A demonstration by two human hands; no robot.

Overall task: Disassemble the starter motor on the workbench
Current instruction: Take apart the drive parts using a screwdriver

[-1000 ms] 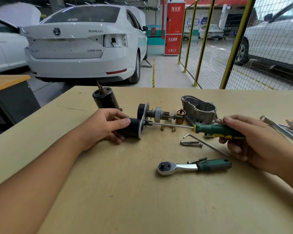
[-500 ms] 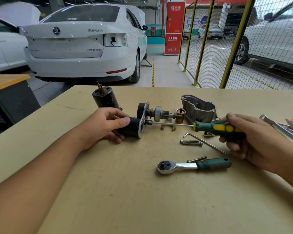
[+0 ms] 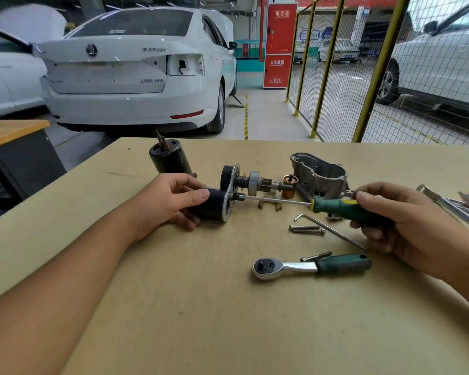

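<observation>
Step in hand: unscrewing a fastener at the metal flange plate [image 3: 231, 192] of the starter motor sub-assembly; judged partway through, since several parts already lie loose.
Left hand [image 3: 171, 203]: fingers and thumb wrapped round the black solenoid cylinder [image 3: 212, 207], steadying it on the workbench [image 3: 173, 307], mid-width, toward the far edge.
Right hand [image 3: 395, 226]: clamped on the green-and-yellow handle of the screwdriver [image 3: 336, 208]; its shaft runs level, tip at the flange.
Next move: likely turning the handle with the tip seated square and the left grip firm, or the tip may slip.
Loose parts: motor body [image 3: 171, 158] standing near the far edge; pinion gear shaft [image 3: 257, 182] behind the screwdriver; 2 bolts [image 3: 306, 229], hex key [image 3: 328, 230], ratchet wrench [image 3: 309, 266] nearer.
Containers: only the aluminium nose housing [image 3: 320, 175], open side up; what is inside cannot be told.
</observation>
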